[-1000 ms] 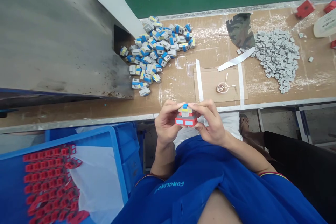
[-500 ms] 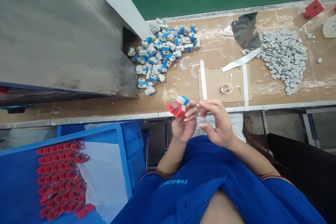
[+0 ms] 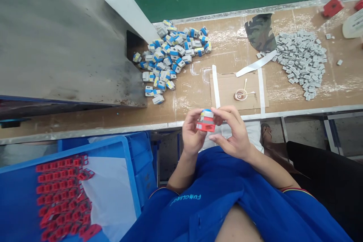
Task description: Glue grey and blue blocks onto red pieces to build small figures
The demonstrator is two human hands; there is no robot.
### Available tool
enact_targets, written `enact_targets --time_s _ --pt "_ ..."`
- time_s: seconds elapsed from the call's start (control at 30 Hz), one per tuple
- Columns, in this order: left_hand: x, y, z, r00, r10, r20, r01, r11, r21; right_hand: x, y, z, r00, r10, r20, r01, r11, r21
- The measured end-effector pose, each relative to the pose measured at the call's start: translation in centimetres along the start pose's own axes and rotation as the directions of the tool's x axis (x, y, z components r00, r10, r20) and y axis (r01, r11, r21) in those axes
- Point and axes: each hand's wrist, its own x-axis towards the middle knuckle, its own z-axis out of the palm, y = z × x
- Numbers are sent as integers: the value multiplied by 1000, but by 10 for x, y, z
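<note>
Between my two hands, just off the front edge of the table, is a small red plastic block (image 3: 209, 126) with a grey band. A white, blue and yellow piece (image 3: 207, 114) sits on top of it. My left hand (image 3: 193, 134) grips the block from the left, thumb below and fingers curled behind. From the right, my right hand (image 3: 234, 134) has its fingers bent against the block's side, with the thumb close under its lower right corner. Fingers partly hide the block's edges.
A pile of white-blue-yellow pieces (image 3: 167, 58) lies by a metal box (image 3: 70, 38) and white chute (image 3: 124, 5). Small grey parts (image 3: 303, 58) are heaped right. A small cup (image 3: 240, 95) with swabs stands on cardboard. Red blocks (image 3: 61, 187) fill rows in a blue crate (image 3: 130, 174). Someone's foot (image 3: 266, 134) shows below.
The red block has been turned and brought a little right, now upright between both hands. My right hand's fingers have closed in on it. The view has shifted slightly.
</note>
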Motion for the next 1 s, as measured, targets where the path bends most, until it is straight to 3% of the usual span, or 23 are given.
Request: enact_targets --time_s 0.07,0.13,0.27,0.4,0.83,1.0 --pt "5 4 -9 963 255 90 -270 935 232 0 3 -3 999 18 41 -17 1000 -4" --pt "9 12 -18 901 376 217 -433 814 387 0 7 -5 997 17 76 -19 1000 22" --pt "9 30 -25 830 411 377 -558 602 571 -1 14 -8 994 12 113 -21 996 83" --pt "8 45 -16 814 383 437 -580 496 646 -2 17 -9 995 10 99 -23 992 123" --pt "8 54 -11 834 312 455 -547 577 606 -5 17 -10 998 10 70 -17 995 100" --pt "10 62 -13 828 184 529 -527 578 624 -6 14 -9 998 -33 61 29 998 57"
